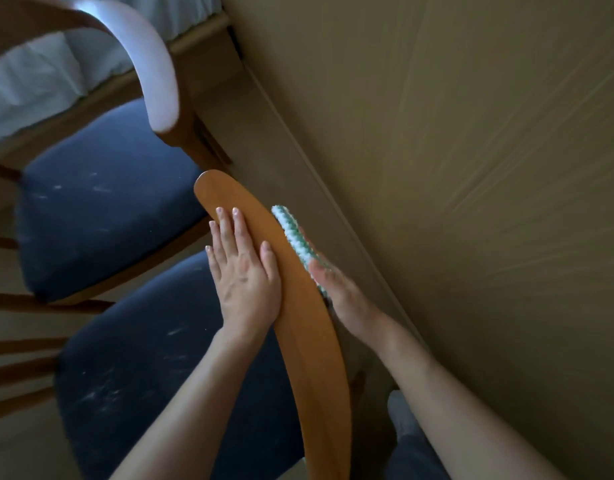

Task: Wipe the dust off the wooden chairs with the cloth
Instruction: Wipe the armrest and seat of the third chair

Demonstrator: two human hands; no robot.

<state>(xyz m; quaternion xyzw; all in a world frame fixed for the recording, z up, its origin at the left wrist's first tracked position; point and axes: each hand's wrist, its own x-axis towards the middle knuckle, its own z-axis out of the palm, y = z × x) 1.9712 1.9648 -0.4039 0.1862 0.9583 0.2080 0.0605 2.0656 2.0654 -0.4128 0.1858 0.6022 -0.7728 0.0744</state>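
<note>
**Friend:** What is your right hand doing?

**Me:** My right hand (pixel 343 296) is holding the cloth (pixel 293 233). My thumb (pixel 317 270) is lying over its edge and my other fingers are going behind it, so the cloth is sitting tight in my hand. That hand is looking a bit blurry.

**Friend:** Where is the cloth?

**Me:** It is green and white and folded up. It is pressing on the far side of the top rail (pixel 309 341) of the near chair, close to the rail's upper end.

**Friend:** And your left hand?

**Me:** My left hand (pixel 245 275) is lying flat on the near side of the same rail. Its fingers are straight and spread a little, pointing up along the wood. It is holding nothing, just pressing. The rail is sitting between my two hands.

**Friend:** What is the rail like?

**Me:** It is orange-brown wood, long and curved. It is running from the bottom of the view up to a round tip just past my fingers.

**Friend:** What is around it?

**Me:** The blue seat (pixel 136 375) of this chair is lying under my left arm, and pale specks are showing on it. Another wooden chair (pixel 101 202) is standing just beyond, with a blue seat too. Light is shining white on its curved rail (pixel 143 57). A white sheet (pixel 39 74) is showing in the top left corner. A big brown board (pixel 472 168) is filling the right side.
</note>
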